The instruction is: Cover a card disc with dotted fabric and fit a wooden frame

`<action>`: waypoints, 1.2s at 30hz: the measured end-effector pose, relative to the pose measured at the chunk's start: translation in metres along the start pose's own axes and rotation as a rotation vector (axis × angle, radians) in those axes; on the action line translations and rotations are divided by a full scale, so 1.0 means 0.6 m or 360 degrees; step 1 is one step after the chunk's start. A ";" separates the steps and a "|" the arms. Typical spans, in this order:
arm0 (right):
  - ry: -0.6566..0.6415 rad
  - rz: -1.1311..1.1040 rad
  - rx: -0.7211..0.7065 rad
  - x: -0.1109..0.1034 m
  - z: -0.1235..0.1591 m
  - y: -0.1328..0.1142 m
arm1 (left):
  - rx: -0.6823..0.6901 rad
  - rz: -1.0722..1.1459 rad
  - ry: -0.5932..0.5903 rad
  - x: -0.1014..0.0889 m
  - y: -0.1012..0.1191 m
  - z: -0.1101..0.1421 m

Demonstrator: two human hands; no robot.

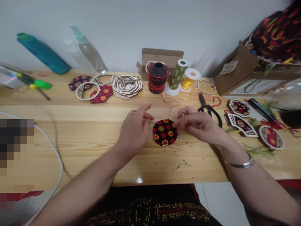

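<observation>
A black floral fabric disc [165,132] was seen lying flat on the pine workbench [70,150]; the left hand [134,133] was held half open just left of the disc, nothing gripped; the right hand [197,124] was loosely curled at the disc's right edge, any pinch impossible to tell; black-handled scissors [209,110] were placed beyond the disc, rightward

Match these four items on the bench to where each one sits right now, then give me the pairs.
Items:
1. black-handled scissors
2. black patterned fabric patch
3. stack of wooden cutouts
4. black spool

Places:
A. between the left hand and right hand
B. beside the olive thread spool
C. just beyond the right hand
D. beside the red fabric piece

Pairs: 1-C, 2-A, 3-D, 4-B
</observation>
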State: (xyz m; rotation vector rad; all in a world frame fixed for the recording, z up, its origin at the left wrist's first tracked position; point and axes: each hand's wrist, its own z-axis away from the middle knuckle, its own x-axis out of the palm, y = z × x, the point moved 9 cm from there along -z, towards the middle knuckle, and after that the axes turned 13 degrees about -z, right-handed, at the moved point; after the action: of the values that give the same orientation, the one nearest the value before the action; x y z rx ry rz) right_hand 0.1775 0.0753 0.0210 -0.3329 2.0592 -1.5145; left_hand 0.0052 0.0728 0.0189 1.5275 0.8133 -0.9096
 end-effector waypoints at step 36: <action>-0.0368 0.0003 0.0068 0.031 0.006 0.002 | 0.0284 -0.0275 -0.0347 0.057 0.009 0.010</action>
State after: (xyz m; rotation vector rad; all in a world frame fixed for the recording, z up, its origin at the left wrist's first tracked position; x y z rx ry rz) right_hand 0.1644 0.0636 0.0136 -0.4667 1.8438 -1.4440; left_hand 0.0253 0.0665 -0.0095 1.4935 0.7281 -1.2816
